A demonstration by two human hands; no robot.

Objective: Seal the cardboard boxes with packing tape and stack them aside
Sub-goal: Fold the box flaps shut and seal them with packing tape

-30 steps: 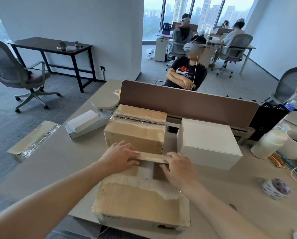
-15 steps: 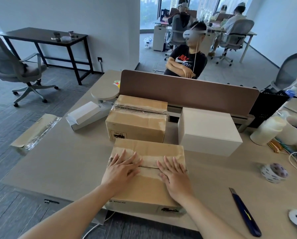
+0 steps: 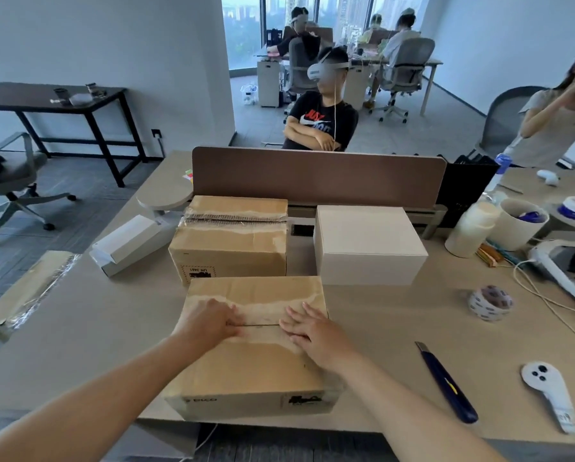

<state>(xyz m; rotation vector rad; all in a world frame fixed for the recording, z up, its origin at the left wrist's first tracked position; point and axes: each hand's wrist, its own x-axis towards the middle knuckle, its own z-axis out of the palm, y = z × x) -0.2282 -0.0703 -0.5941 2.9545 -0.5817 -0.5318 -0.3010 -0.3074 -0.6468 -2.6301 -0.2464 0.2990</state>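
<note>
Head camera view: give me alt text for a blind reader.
A left hand and right hand press the closed flaps of a cardboard box on a desk. Behind it sit a second brown box and a white box; a tape roll and utility knife lie to its right.

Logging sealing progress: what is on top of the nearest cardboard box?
The left hand and right hand press on the closed flaps of the cardboard box, across the middle seam. Between them the seam line shows; under the hands it is hidden.
</note>
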